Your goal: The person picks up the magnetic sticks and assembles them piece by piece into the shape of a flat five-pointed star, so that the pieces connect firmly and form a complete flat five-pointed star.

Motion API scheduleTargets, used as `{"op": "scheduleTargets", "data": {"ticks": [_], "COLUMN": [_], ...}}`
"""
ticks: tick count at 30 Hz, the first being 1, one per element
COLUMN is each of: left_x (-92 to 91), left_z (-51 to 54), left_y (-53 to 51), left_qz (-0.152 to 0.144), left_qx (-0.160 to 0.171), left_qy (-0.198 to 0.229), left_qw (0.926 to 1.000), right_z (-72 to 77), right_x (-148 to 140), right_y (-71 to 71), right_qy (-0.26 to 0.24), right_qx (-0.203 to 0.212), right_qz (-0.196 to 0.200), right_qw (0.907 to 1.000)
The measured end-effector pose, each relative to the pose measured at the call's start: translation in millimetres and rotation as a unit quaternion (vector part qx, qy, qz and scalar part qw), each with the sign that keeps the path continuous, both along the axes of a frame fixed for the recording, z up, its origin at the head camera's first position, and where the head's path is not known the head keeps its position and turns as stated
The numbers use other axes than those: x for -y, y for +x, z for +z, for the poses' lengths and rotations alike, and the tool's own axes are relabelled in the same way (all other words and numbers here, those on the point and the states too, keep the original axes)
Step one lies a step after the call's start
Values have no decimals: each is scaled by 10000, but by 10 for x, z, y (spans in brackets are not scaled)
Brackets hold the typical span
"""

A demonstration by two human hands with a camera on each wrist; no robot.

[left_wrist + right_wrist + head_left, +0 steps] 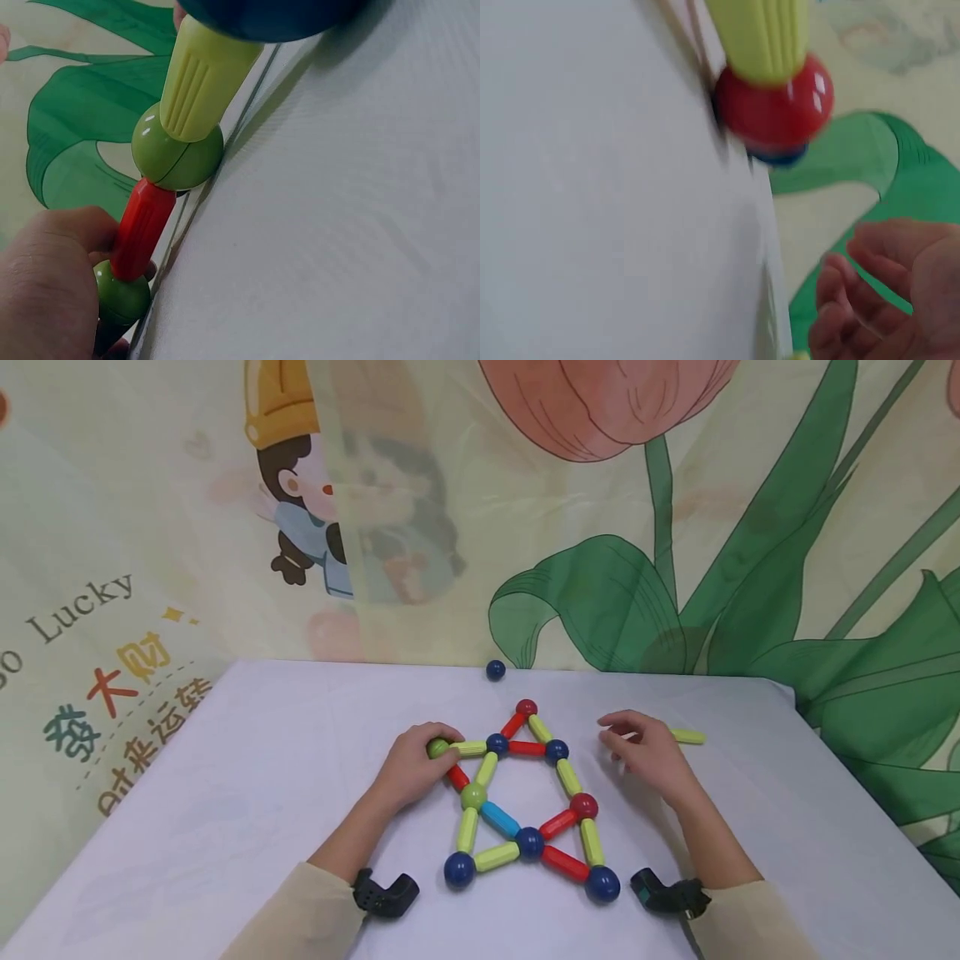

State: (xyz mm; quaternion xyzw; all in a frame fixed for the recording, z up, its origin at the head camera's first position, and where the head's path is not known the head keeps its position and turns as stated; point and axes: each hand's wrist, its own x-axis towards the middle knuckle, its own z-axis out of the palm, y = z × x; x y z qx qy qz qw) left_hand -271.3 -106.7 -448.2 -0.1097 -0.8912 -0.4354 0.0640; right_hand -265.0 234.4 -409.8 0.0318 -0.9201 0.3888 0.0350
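Note:
A flat frame of magnetic rods and balls lies on the white table. At its left corner, my left hand [411, 766] pinches a green ball [438, 748], from which a yellow-green rod [470, 748] and a red rod [457, 777] run to the rest. In the left wrist view, the fingers also reach the red rod [142, 231]. My right hand [651, 753] hovers to the right of the frame, fingers loosely bent and nothing between them. Just behind it lies a loose yellow-green rod [687, 737], partly hidden by the hand.
A lone dark blue ball [495, 670] sits at the table's back edge. Blue balls [530, 843], a red ball [583, 807] and a blue rod [500, 819] belong to the frame. Behind the table [300, 710] hangs a printed cloth [465, 510].

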Motion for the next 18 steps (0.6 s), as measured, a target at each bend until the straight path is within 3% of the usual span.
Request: {"op": "scheduleTargets", "data": {"ticks": [3, 6, 11, 18], "left_x": [-16, -23, -26, -16], "left_z": [14, 24, 23, 23], "left_y": [5, 8, 1, 10], "left_qz": [43, 78, 24, 10], "left_qx": [40, 82, 56, 33], "left_qy": [48, 69, -101, -406], "left_qw": [10000, 9999, 9999, 9992], "right_z": [25, -3, -97, -163], "right_x": [-190, -359, -517, -507], "right_y": [3, -6, -42, -66], "right_qy": [399, 772, 1040, 1178], "right_qx": [-358, -404, -298, -368], "right_qz": [-543, -857, -872, -831], "right_qw": [9971, 9925, 9903, 9889]}}
